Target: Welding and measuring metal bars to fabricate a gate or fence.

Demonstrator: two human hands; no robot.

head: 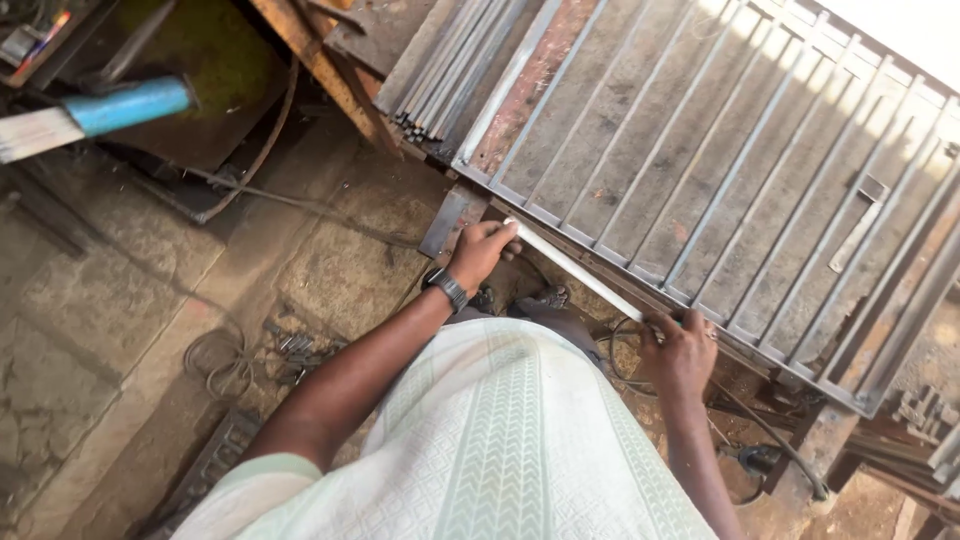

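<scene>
My left hand point(482, 252), with a dark watch on the wrist, grips one end of a slim pale metal bar point(580, 273). My right hand point(679, 350) grips the bar's other end. The bar lies slantwise along the near edge of a large grey metal grille point(740, 160) made of several parallel bars in a frame. The grille rests raised above the ground in front of me. My pale patterned shirt fills the lower middle of the view and my foot in a sandal point(548, 296) shows under the bar.
A bundle of thin steel rods point(440, 80) lies at the grille's far left. Rusty beams point(310, 50) cross the top. A blue-handled tool point(110, 108) sits upper left. Cables point(215, 365) and small metal offcuts point(295, 345) lie on the cracked concrete floor.
</scene>
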